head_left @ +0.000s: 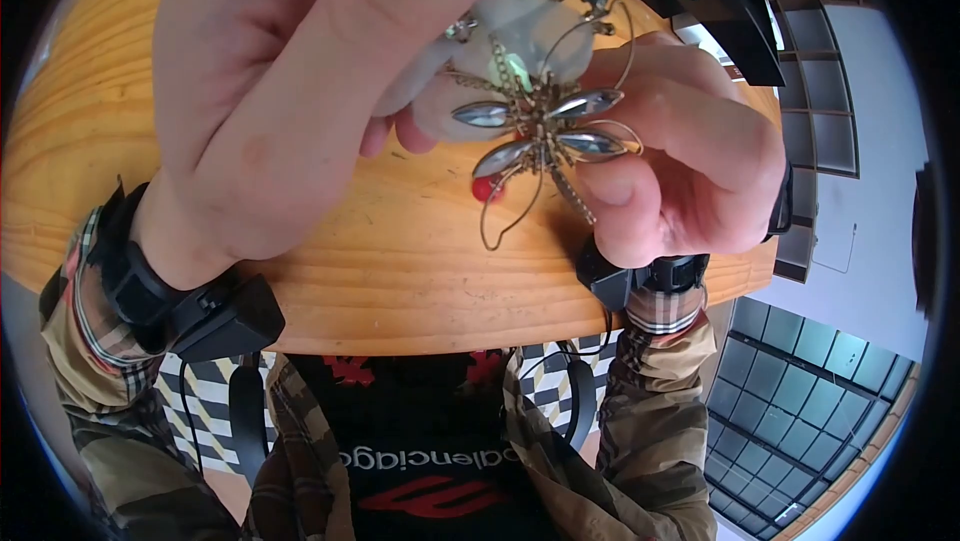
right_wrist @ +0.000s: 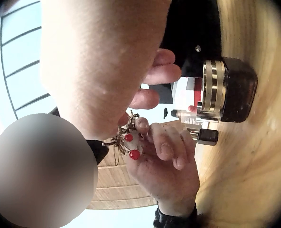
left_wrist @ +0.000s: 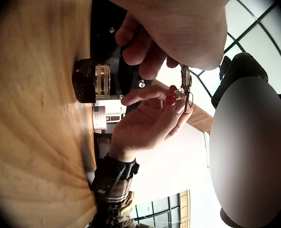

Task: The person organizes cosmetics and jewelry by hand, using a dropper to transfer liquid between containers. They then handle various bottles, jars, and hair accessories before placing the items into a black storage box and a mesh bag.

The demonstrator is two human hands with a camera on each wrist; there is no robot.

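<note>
Both hands hold a dragonfly ornament (head_left: 540,131) up close to the head camera, over the wooden table. It has grey faceted stone wings in brass-coloured metal, thin wire loops and pale translucent petals (head_left: 545,36) behind. Red beads (right_wrist: 134,154) hang on it. On the left side, my left hand (head_left: 290,91) grips the pale petal part, its thumb lying across the front and its fingertips mostly behind. From the right, my right hand (head_left: 690,151) pinches the ornament's edge between thumb and curled index finger, beside the lower stone wings.
On the wooden table (head_left: 400,291) stands a dark brown bottle with a gold-banded cap (right_wrist: 214,88). A smaller dark bottle (right_wrist: 207,137) is near it. A black object (head_left: 730,1) lies at the far right edge. Shelves (head_left: 815,91) stand beyond.
</note>
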